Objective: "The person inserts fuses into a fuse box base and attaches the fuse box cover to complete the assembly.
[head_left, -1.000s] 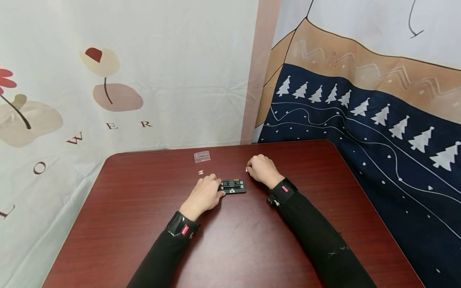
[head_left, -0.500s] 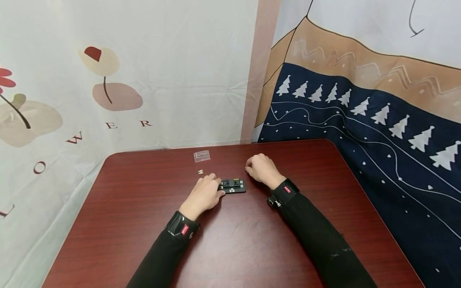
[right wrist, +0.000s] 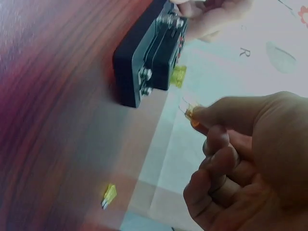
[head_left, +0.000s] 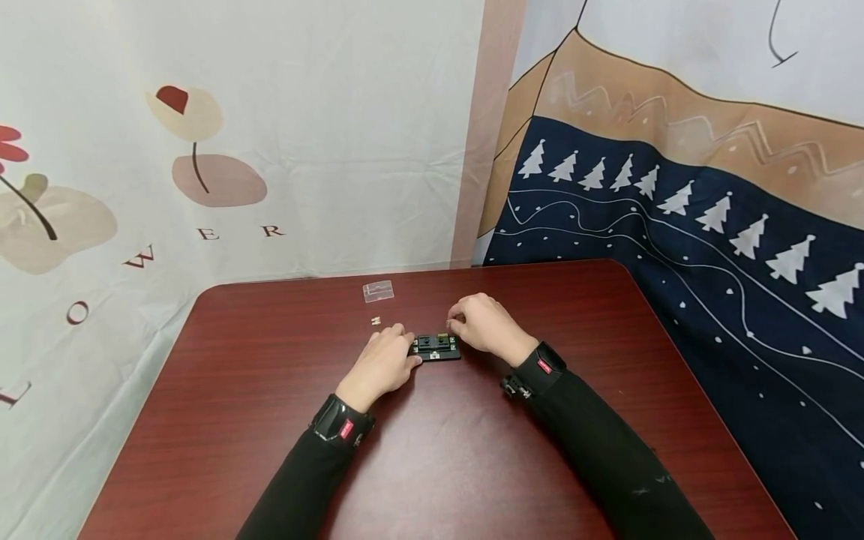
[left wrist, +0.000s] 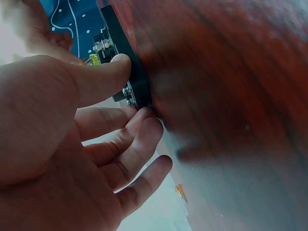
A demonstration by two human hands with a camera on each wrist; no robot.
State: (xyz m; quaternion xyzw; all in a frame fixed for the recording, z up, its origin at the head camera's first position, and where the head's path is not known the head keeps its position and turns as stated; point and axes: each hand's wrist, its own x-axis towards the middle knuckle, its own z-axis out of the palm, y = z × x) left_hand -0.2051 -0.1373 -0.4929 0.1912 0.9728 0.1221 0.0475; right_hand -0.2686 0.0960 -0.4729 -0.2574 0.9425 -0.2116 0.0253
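A black fuse block (head_left: 435, 347) with metal screw terminals lies on the table in the head view. My left hand (head_left: 381, 364) grips its left end, with the thumb (left wrist: 120, 67) on the near edge and fingers behind. One yellow blade fuse (right wrist: 178, 76) stands upright in the block. Between thumb and forefinger, my right hand (head_left: 487, 327) pinches an amber blade fuse (right wrist: 192, 113), its thin prongs directed at the block. That fuse is apart from the block, just beyond its right end. Another yellow fuse (right wrist: 109, 194) lies loose on the table in the right wrist view.
Some small pale pieces (head_left: 376, 321) lie behind my left hand. Farther back is a clear plastic cover (head_left: 378, 291). The reddish-brown table (head_left: 432, 450) ends at printed cloth hangings (head_left: 351, 150).
My right hand has moved left and slightly nearer, to the block's right end, carrying the amber fuse. The left hand and the block have stayed in place.
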